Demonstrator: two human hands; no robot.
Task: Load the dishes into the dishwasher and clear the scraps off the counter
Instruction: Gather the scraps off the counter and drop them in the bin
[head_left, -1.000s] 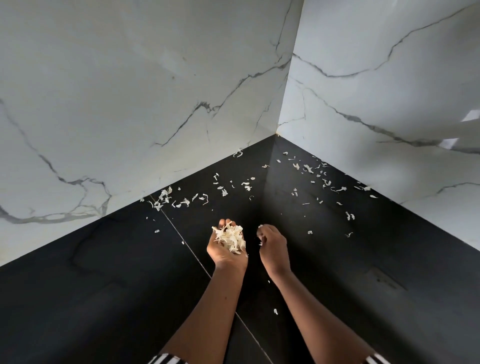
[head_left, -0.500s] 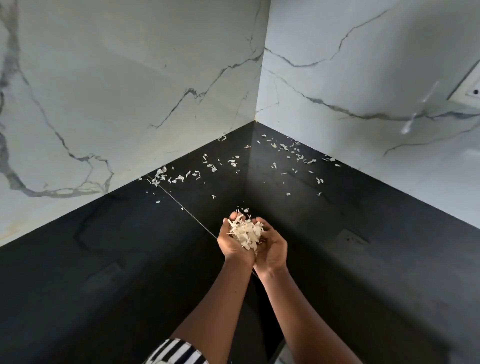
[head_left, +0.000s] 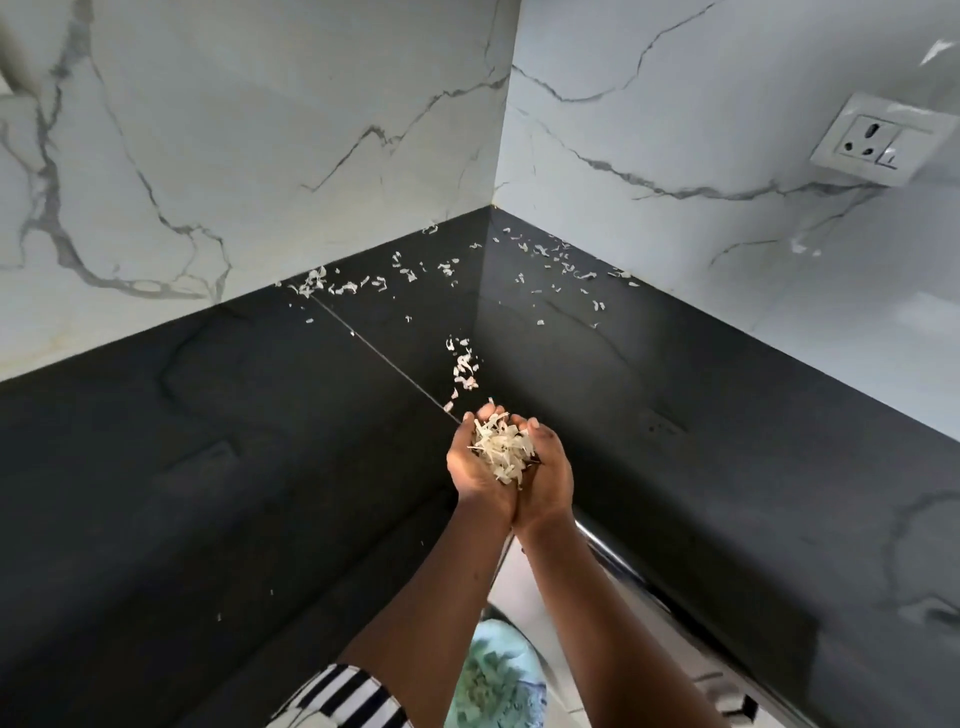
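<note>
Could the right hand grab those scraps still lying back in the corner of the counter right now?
Probably not yet. Nothing blocks the path across the black counter to the corner scraps, but the right hand is cupped with the left hand around a pile of scraps, so it isn't free.

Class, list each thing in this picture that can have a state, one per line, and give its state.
Left hand: cupped, pressed against the right, holding scraps.
Right hand: cupped, holding scraps.
Pile of scraps: heaped in both hands.
Loose scraps: scattered in the corner.
Black counter: not yet cleared.
Wall socket: nothing plugged in.
</note>
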